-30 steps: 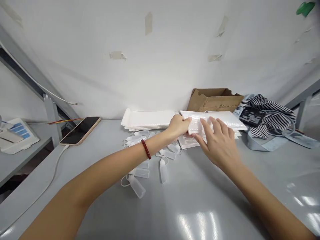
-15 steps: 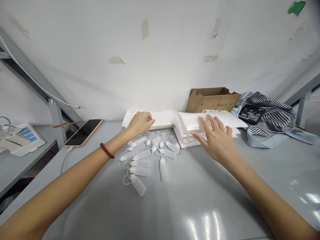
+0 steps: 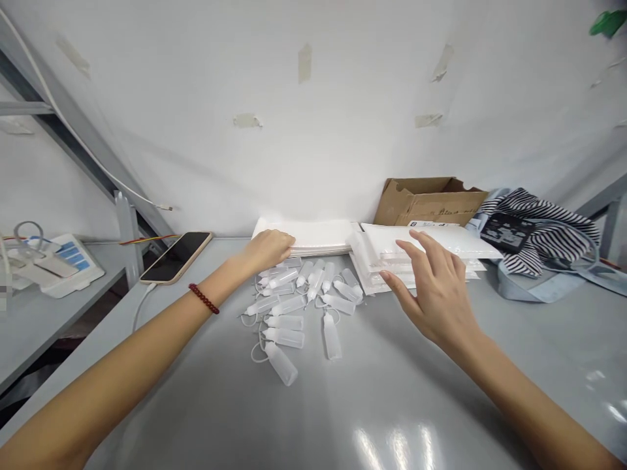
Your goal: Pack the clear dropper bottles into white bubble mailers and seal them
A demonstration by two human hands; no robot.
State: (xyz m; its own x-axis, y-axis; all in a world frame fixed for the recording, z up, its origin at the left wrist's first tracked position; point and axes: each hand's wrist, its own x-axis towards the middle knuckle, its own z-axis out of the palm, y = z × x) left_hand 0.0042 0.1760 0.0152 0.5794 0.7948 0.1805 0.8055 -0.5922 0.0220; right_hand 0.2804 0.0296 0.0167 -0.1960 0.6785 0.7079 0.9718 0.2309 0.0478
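Observation:
My left hand (image 3: 270, 250) is curled closed at the front left of a flat stack of white envelopes (image 3: 323, 236); whatever its fingers hold, if anything, is hidden. Just below it lie several small translucent squeeze bottles (image 3: 285, 337) with thin-tipped white caps on loops, loosely grouped on the grey table (image 3: 382, 398). My right hand (image 3: 434, 284) hovers open, fingers spread, in front of a pile of white padded mailers (image 3: 431, 241). Nothing shows in its grasp.
A cardboard box (image 3: 431, 201) stands behind the mailers against the white wall. Striped cloth (image 3: 553, 228) with a black object (image 3: 507, 232) lies at right. A phone (image 3: 177, 256) on a cable rests at left, near a power strip (image 3: 63, 264).
My left hand has shifted a little left and nearer to me along the stack. My right hand has drawn slightly back from the mailers. The whole view has shifted a little.

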